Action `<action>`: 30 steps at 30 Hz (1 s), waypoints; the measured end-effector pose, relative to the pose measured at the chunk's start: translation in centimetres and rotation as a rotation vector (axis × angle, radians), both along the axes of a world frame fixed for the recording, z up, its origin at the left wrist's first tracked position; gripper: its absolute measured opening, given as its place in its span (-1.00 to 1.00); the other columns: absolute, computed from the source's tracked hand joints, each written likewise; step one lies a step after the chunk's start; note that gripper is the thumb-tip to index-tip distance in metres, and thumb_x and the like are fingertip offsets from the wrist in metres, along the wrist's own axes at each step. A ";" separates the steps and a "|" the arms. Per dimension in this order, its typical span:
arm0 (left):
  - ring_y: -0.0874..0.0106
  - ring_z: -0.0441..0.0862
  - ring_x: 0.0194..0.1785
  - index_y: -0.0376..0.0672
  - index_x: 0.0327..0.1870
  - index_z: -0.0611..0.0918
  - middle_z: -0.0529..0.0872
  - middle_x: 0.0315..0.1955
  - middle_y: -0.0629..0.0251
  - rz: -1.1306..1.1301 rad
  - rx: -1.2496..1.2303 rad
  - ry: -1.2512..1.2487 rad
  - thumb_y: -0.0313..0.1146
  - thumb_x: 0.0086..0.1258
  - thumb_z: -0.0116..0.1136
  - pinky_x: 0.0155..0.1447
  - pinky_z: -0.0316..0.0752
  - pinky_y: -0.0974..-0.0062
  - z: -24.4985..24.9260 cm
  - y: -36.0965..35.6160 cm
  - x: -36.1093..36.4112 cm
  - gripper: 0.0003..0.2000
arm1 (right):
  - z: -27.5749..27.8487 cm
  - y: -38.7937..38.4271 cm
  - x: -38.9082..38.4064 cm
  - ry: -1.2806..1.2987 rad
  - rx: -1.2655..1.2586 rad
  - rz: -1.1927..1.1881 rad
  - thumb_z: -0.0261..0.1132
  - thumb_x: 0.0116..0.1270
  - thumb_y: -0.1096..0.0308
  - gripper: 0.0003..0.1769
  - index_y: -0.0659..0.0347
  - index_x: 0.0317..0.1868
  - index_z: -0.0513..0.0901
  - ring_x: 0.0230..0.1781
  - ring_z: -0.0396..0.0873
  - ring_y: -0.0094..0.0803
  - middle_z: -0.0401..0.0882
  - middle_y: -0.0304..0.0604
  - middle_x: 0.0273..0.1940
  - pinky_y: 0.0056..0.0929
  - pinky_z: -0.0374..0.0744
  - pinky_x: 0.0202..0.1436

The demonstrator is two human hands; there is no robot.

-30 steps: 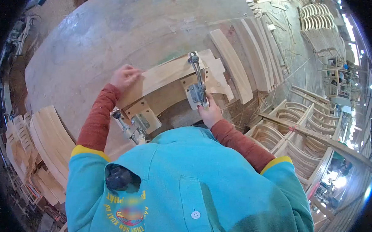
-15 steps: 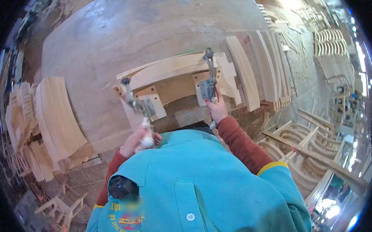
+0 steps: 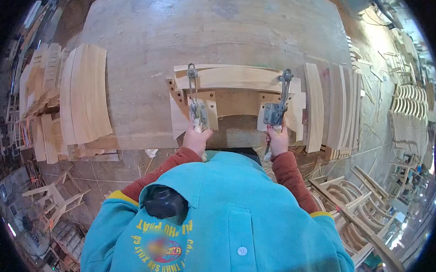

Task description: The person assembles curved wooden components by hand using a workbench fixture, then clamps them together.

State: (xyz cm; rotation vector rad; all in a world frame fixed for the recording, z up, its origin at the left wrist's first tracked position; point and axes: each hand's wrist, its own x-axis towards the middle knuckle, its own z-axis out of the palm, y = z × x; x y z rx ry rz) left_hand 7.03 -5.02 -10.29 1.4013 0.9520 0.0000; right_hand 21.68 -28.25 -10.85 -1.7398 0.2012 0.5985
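My left hand (image 3: 196, 140) is closed around the wrapped handle of the left toggle clamp (image 3: 199, 115). My right hand (image 3: 278, 140) grips the handle of the right toggle clamp (image 3: 275, 113). Both clamps are mounted on a wooden jig (image 3: 239, 104) at the near edge of the table. A pale curved wooden slat (image 3: 235, 77) lies along the far side of the jig, and the tip of each clamp arm reaches over it, one near either end. My fingers partly hide both handles.
Curved boards (image 3: 86, 96) are stacked on the left of the worktable (image 3: 208, 28). More curved slats (image 3: 314, 108) lie just right of the jig. Wooden frames (image 3: 356, 205) stand on the floor at lower right, and a small wooden frame (image 3: 57, 199) at lower left.
My left hand has moved forward with the left clamp's handle, and that clamp's arm has swung over the slat. My right hand stays on its handle. The view has turned and shifted.
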 end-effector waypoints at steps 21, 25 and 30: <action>0.52 0.52 -0.47 -0.21 -0.07 0.51 0.59 -0.31 0.31 0.211 -0.076 -0.022 -0.54 0.15 0.17 -0.39 0.44 0.56 -4.2 4.6 1.5 -0.71 | 3.4 6.0 7.0 -0.168 -0.299 0.360 0.23 0.18 0.25 -0.30 0.31 0.30 0.23 0.13 0.46 -0.02 0.45 0.15 0.13 -0.29 0.40 0.21; 0.55 0.45 -0.59 -0.18 -0.09 0.51 0.56 -0.42 0.30 0.413 -0.009 -0.177 -0.58 0.12 0.12 -0.58 0.36 0.57 -2.1 3.4 6.8 -0.71 | 1.6 9.1 14.4 -0.326 -0.226 0.513 0.21 0.21 0.18 -0.38 0.18 0.27 0.32 0.09 0.48 -0.03 0.46 0.13 0.11 -0.28 0.44 0.16; 0.52 0.37 -0.67 -0.18 -0.33 0.46 0.40 -0.63 0.40 0.553 -0.081 -0.047 -0.47 0.18 0.10 -0.62 0.35 0.54 -2.1 3.5 14.6 -0.91 | 0.3 13.3 24.6 -0.413 -0.169 0.590 0.18 0.23 0.14 -0.47 0.07 0.22 0.40 -0.02 0.52 0.01 0.55 0.09 -0.01 -0.19 0.49 0.08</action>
